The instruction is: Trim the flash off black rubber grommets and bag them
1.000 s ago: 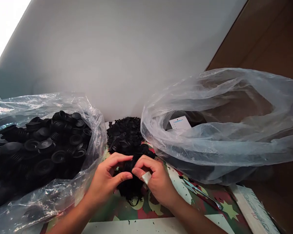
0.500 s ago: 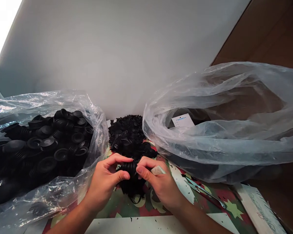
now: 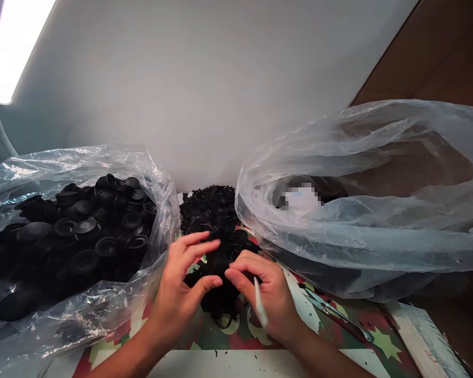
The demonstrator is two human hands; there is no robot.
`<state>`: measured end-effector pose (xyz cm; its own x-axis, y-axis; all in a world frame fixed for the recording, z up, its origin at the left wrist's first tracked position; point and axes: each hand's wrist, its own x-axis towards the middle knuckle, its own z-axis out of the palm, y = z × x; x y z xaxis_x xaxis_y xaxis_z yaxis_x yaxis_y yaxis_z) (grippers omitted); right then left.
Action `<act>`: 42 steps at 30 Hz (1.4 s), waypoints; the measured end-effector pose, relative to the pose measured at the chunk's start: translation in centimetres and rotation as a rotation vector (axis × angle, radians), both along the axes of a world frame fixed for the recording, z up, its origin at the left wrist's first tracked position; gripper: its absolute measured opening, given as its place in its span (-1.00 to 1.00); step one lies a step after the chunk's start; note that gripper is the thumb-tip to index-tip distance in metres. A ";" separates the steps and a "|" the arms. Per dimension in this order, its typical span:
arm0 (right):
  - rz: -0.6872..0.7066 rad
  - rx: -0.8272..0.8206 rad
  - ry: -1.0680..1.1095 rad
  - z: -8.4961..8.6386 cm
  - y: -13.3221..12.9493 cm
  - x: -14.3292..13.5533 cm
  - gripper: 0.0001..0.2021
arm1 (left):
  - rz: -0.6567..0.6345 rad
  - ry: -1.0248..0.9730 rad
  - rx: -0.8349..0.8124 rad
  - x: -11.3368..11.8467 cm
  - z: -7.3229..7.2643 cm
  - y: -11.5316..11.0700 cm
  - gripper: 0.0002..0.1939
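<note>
Between my hands is a black ribbed rubber bellows part [image 3: 217,261], its lower side merging with dark pieces behind it. My left hand [image 3: 183,275] is open to its left, fingers and thumb spread around it without a visible grip. My right hand [image 3: 266,286] is closed, thumb and index finger pinched at the part's right edge. A slim pale handle [image 3: 260,302] lies in that same hand; its working end is hidden. Under and behind them lies a heap of black rubber scraps [image 3: 208,207].
A clear plastic bag [image 3: 130,299] full of black ribbed rubber parts [image 3: 86,228] stands at left. Another clear bag [image 3: 350,236] gapes open at right, a blurred white card [image 3: 301,197] showing there. Metal scissors or tweezers [image 3: 339,315] lie on the patterned table cover [image 3: 378,336]. A lamp [image 3: 19,47] shines upper left.
My left fingers have let go of the ribbed part and spread apart. The pale handle in my right hand has swung to point more downward. The view has shifted slightly.
</note>
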<state>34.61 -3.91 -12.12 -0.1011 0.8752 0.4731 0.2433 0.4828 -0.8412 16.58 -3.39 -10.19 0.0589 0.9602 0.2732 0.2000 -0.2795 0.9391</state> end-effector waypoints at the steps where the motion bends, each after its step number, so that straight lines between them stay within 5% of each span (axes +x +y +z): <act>1: -0.071 0.112 -0.069 -0.2 0.1 -0.1 -0.75 | 0.043 0.035 0.012 0.1 0.1 -0.2 -0.60; 4: -0.228 0.411 -0.236 -0.8 0.2 -0.4 -0.77 | -0.001 0.007 -0.125 0.4 0.1 -0.5 -0.63; 8: -0.210 0.573 -0.375 -1.4 0.2 -1.0 -0.75 | -0.075 -0.099 -0.263 0.2 -0.1 -0.3 -0.66; 13: -0.114 0.542 -0.394 -1.1 -0.3 -1.0 -0.65 | -0.105 -0.159 -0.303 -0.7 -0.4 0.5 -0.71; 18: -0.194 0.362 -0.227 -0.5 0.2 0.3 -0.64 | -0.122 -0.086 -0.159 -0.8 -0.5 0.7 -0.39; 26: -0.104 0.453 -0.651 -0.8 1.3 1.0 -0.60 | -0.166 0.338 0.210 -0.7 -1.2 0.3 -0.31; 30: -0.065 0.421 -0.765 -1.0 1.2 0.9 -0.68 | -0.157 0.446 0.360 -0.6 -1.1 0.4 -0.44; 37: 0.050 0.443 -0.739 -0.6 1.5 1.1 -0.66 | -0.195 0.399 0.247 -0.5 -0.5 0.6 -0.65; 42: 0.114 0.523 -0.680 -0.6 1.4 1.1 -0.68 | -0.269 0.254 0.015 -0.4 0.2 0.5 -0.85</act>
<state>35.69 -2.48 -12.68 -0.5824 0.5289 0.6173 0.5391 0.8197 -0.1936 16.21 -2.88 -10.01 0.3766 0.8970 0.2314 0.3433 -0.3671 0.8645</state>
